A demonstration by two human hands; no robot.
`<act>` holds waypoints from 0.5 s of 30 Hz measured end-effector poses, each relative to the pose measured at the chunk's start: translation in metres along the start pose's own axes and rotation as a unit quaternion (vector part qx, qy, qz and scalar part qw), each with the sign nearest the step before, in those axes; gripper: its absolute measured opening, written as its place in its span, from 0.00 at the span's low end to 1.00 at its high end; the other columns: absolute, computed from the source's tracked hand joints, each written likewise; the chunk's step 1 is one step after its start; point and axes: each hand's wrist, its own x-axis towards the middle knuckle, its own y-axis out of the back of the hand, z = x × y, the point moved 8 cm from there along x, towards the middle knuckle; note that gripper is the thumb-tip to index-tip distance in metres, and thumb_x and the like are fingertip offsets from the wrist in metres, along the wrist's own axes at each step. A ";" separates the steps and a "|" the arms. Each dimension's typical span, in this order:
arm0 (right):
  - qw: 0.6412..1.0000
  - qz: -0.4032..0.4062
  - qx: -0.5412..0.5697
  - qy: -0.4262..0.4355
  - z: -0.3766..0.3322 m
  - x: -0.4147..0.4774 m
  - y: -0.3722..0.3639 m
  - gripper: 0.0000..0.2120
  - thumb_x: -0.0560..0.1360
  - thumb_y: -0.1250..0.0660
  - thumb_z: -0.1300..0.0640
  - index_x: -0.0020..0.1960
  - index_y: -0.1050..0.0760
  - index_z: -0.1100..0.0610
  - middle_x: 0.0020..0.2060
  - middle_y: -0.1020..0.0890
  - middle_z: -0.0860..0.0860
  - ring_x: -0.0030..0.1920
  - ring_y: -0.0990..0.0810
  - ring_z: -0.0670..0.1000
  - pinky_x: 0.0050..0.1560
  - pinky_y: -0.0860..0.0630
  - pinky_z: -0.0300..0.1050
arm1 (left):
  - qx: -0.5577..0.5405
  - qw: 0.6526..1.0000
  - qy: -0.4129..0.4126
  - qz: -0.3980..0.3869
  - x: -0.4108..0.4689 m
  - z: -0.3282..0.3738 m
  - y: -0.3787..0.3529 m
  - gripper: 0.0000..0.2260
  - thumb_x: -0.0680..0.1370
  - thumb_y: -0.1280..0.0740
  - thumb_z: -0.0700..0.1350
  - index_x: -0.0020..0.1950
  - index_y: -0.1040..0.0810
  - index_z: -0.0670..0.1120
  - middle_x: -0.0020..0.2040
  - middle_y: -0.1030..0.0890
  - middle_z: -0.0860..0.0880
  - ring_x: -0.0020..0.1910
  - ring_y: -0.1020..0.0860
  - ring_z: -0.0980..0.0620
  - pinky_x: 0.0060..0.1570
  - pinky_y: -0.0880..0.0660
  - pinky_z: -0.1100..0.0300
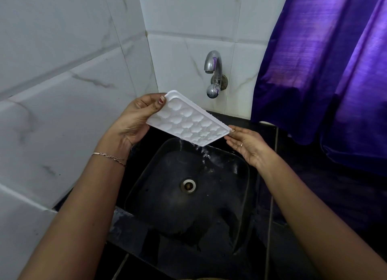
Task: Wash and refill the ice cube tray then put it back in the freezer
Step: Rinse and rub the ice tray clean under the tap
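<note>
- Two hands are working apart, the left wrist wearing a bracelet (109,156).
- Below both hands, a black sink (146,175) is catching water (204,152).
- Left hand (134,120) is gripping the raised end of the ice cube tray (188,122), thumb on its rim.
- Right hand (245,145) is pinching the lowered corner.
- Tray is spanning both hands, tilting toward the right hand and draining.
- Beyond the hands, a metal tap (213,70) is projecting from the tiled wall.
- Right of the right hand, a purple curtain (324,70) is hanging.

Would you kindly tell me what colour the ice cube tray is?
The ice cube tray is white; the head view shows it.
</note>
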 end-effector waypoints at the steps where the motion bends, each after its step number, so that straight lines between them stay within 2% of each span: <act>1: 1.000 0.001 0.009 -0.002 0.000 -0.001 0.000 0.10 0.76 0.34 0.66 0.58 0.24 0.62 0.50 0.17 0.57 0.51 0.18 0.52 0.51 0.21 0.41 | 0.005 1.000 0.001 -0.004 0.000 0.000 -0.001 0.24 0.60 0.19 0.55 0.50 0.17 0.44 0.46 0.15 0.45 0.45 0.17 0.49 0.46 0.21 0.56; 5: 1.000 0.008 0.015 -0.006 0.000 -0.002 0.000 0.08 0.77 0.36 0.67 0.55 0.23 0.63 0.51 0.18 0.59 0.53 0.19 0.54 0.50 0.21 0.42 | 0.014 1.000 -0.004 -0.021 -0.003 0.003 -0.007 0.22 0.59 0.18 0.54 0.47 0.16 0.45 0.46 0.14 0.45 0.45 0.17 0.49 0.47 0.21 0.57; 7: 1.000 0.011 0.013 -0.007 0.001 -0.003 0.001 0.07 0.77 0.36 0.67 0.55 0.23 0.63 0.51 0.18 0.59 0.52 0.19 0.54 0.49 0.21 0.41 | 0.023 0.999 -0.010 -0.028 -0.004 0.005 -0.009 0.24 0.59 0.18 0.53 0.50 0.16 0.42 0.50 0.15 0.44 0.49 0.17 0.48 0.50 0.22 0.57; 11: 1.000 0.018 0.013 -0.009 0.003 -0.004 0.002 0.07 0.78 0.37 0.67 0.54 0.24 0.64 0.50 0.19 0.59 0.51 0.19 0.53 0.51 0.21 0.42 | 0.029 0.998 -0.010 -0.049 -0.007 0.006 -0.016 0.21 0.59 0.18 0.52 0.47 0.15 0.44 0.53 0.15 0.44 0.53 0.18 0.47 0.53 0.22 0.56; 15: 1.000 0.026 0.012 -0.010 0.005 -0.003 0.003 0.06 0.77 0.36 0.67 0.53 0.23 0.64 0.50 0.18 0.59 0.49 0.18 0.52 0.46 0.20 0.39 | 0.035 0.998 -0.006 -0.061 -0.009 0.006 -0.018 0.19 0.58 0.17 0.52 0.45 0.14 0.46 0.52 0.15 0.45 0.54 0.19 0.47 0.58 0.23 0.54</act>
